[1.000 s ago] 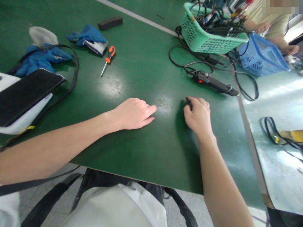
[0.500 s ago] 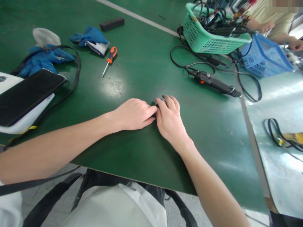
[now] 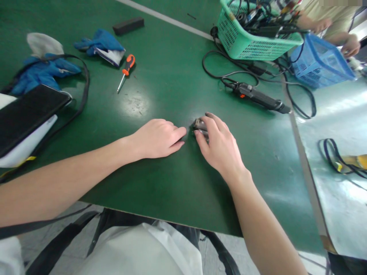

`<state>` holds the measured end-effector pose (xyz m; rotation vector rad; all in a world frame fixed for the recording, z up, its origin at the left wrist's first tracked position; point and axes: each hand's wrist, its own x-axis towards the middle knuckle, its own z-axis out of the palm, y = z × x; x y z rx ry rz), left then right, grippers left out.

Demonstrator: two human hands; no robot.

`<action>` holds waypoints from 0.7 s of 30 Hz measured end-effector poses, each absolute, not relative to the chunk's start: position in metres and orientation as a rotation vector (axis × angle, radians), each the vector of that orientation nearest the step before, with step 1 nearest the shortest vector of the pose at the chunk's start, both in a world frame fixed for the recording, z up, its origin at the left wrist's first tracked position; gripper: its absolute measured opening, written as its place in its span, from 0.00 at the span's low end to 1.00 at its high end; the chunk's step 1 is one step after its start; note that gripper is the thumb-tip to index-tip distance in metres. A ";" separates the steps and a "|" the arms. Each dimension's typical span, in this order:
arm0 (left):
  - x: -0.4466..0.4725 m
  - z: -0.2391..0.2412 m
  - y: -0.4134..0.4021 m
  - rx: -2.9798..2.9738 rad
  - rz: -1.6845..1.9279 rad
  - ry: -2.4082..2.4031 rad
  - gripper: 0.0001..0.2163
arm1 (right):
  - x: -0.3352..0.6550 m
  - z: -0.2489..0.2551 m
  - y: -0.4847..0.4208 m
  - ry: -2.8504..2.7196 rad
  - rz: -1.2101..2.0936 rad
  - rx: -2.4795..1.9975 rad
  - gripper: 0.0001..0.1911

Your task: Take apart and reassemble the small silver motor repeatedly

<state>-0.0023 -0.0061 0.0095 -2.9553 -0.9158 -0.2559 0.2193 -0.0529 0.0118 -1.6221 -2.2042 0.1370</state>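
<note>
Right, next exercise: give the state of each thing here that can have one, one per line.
Metal part: partly hidden
Right hand: curled around it
Left hand: curled, grip unclear
Screwdriver: lying flat
Black corded tool: lying down
Green basket: heaped full
Blue gloves: lying unworn
Black block: lying flat

The right hand (image 3: 220, 143), a second ago well off to the right and then right up against the left hand (image 3: 160, 138), now stands just apart from it. A metal part (image 3: 200, 125), hardly showing before, peeks out leftward from that grip. Far beyond, a co-worker's hand (image 3: 351, 45) bends its fingers downward.
</note>
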 end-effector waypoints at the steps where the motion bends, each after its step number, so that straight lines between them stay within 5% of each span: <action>1: -0.002 0.009 -0.006 -2.956 -0.259 -0.915 0.12 | 0.224 0.013 -0.054 -2.224 0.151 -1.611 0.18; 21: -0.004 0.006 -0.006 -2.951 -0.271 -0.897 0.11 | 0.229 0.013 -0.056 -2.243 0.153 -1.528 0.08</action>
